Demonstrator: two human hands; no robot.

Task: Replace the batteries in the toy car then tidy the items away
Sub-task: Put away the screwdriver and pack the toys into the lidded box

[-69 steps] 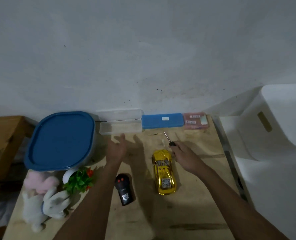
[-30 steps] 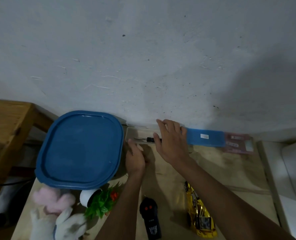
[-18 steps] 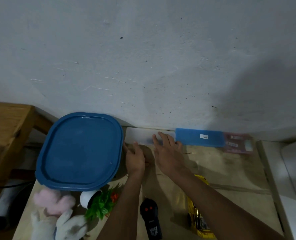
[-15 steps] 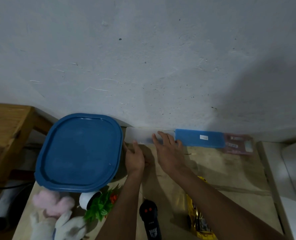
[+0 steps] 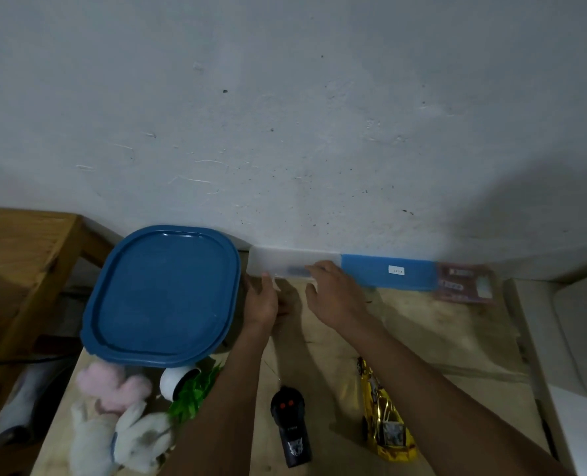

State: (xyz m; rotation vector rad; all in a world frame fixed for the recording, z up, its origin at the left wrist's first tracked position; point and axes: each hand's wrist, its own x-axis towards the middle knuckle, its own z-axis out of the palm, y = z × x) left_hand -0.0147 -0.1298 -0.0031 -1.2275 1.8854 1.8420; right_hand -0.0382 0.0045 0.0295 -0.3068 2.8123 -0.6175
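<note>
Left grip (image 5: 262, 298) is flat-fingered and holds nothing, its tips touching the front edge of the frosted plastic case (image 5: 278, 264) by the wall. My right grip (image 5: 335, 293) has straight fingers pressed on that case's right end. A second ago the case lay open with the screwdriver (image 5: 295, 269) going in; now the lid is down and the tool is only a dark smear through cloudy plastic. I judge the tool tidied, the batteries likely done, and the toys left to put away.

From the left come a glossy blue tub lid (image 5: 161, 293) with rounded corners and a fuzzy white plush rabbit (image 5: 120, 438). Next is the black hard-shelled remote control (image 5: 290, 427) on the pale wood tabletop (image 5: 422, 331). The toy car (image 5: 384, 424), shiny gold, sits beside my right forearm, well apart from the case. A matte blue oblong case (image 5: 371, 274) adjoins the frosted one.
</note>
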